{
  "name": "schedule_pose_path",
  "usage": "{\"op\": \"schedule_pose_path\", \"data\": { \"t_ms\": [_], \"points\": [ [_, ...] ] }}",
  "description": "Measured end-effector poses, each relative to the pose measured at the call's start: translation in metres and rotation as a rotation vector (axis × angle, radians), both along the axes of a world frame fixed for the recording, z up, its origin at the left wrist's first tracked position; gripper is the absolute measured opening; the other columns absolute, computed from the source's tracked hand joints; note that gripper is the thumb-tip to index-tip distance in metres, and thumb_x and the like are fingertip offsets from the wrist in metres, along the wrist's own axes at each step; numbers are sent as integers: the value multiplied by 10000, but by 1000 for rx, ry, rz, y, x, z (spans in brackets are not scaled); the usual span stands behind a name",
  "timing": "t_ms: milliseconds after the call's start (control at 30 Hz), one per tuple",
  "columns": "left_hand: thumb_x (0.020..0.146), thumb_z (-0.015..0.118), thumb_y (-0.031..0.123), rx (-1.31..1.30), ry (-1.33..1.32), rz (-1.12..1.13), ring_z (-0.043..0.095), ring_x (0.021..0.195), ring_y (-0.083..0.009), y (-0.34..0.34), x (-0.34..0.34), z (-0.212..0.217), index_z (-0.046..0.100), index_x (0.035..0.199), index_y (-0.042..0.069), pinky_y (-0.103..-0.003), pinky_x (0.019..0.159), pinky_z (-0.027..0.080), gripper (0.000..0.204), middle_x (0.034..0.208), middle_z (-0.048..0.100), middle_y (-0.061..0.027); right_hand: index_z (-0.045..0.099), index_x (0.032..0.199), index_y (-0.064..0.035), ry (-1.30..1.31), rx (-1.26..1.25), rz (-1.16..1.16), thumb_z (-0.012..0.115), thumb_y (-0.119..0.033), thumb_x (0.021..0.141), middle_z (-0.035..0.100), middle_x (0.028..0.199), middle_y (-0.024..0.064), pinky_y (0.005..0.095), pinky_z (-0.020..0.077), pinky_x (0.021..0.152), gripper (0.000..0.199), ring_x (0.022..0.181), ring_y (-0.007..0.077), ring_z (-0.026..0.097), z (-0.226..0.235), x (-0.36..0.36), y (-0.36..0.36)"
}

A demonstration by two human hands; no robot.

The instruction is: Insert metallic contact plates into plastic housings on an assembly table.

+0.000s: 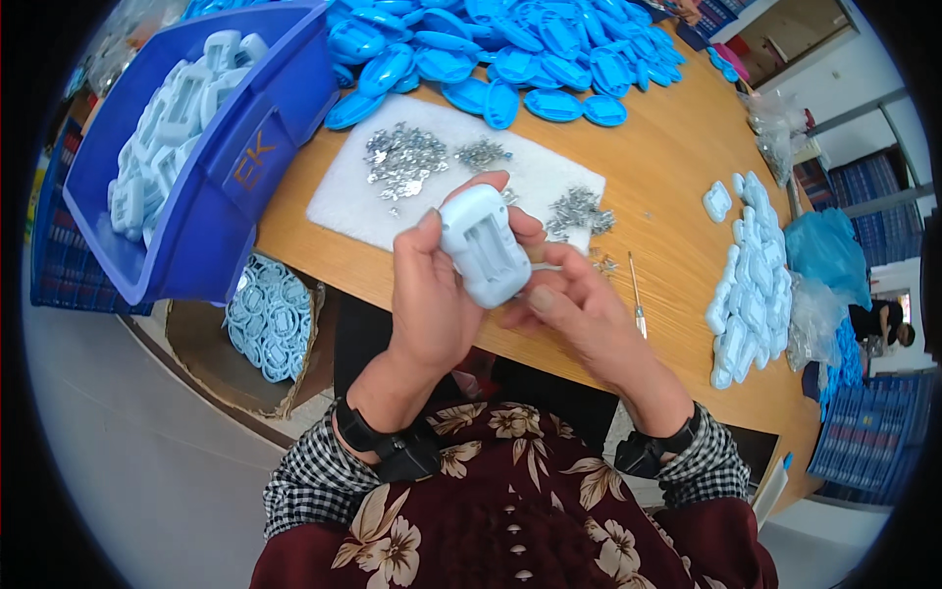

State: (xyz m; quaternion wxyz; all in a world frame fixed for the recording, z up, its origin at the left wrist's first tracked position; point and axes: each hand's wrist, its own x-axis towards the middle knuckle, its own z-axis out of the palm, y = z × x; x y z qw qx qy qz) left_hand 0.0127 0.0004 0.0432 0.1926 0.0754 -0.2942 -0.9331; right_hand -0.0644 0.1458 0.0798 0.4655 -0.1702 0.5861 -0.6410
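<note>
1. Two bare hands meet over the near edge of the wooden table point(677, 167); both wrists wear black straps below checked cuffs.
2. Left hand point(432, 294) is closed round a pale blue plastic housing point(484, 245); thumb on its left side, fingertips showing above and to the right of it; housing held upright above the table edge, hollow side facing the camera.
3. Right hand point(579, 314) sits just right of and below the housing, touching its lower right corner; fingers curled together; cannot tell what, if anything, they pinch.
4. White foam pad point(343, 196) lies on the table just beyond the hands; small metal clips point(404, 157) lie on it in several heaps.
5. Small screwdriver point(636, 294) lies on the table just right of the right hand.
6. Blue bin point(226, 167) at left, tilted, holds more pale housings.
7. Pile of bright blue oval shells point(510, 49) covers the far side of the table.
8. Row of pale blue housings point(751, 275) is stacked along the right edge; clear plastic bags beside it.
9. Cardboard box point(211, 363) on the floor, under the bin, holds pale blue parts.
</note>
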Motion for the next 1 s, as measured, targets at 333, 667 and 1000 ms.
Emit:
{"op": "schedule_pose_path", "data": {
  "t_ms": [333, 667, 1000],
  "points": [
    [1052, 446, 315, -655, -195, -422, 610, 1069, -174, -36, 20, 5, 543, 1366, 15, -335, 943, 489, 445, 1159, 655, -105, 609, 1213, -71, 774, 190, 429, 721, -158, 896, 609, 857, -4, 249, 467, 686, 348, 760, 95, 577, 8, -36, 15],
    [1024, 532, 190, -190, -284, -555, 657, 896, -142, -36, 24, -10, 385, 1508, 82, -305, 786, 566, 518, 1052, 662, -83, 716, 992, -79, 1365, 296, 157, 743, -142, 836, 680, 881, 68, 365, 487, 753, 170, 825, 226, 611, -9, -85, -34],
    [952, 628, 76, -132, -311, -200, 662, 919, -175, -33, 15, -3, 419, 1423, 53, -332, 805, 578, 516, 1041, 649, -104, 704, 893, -98, 1470, 265, 210, 734, -114, 810, 674, 834, 30, 370, 425, 831, 89, 870, 248, 599, -6, -83, -35]
  ]
}}
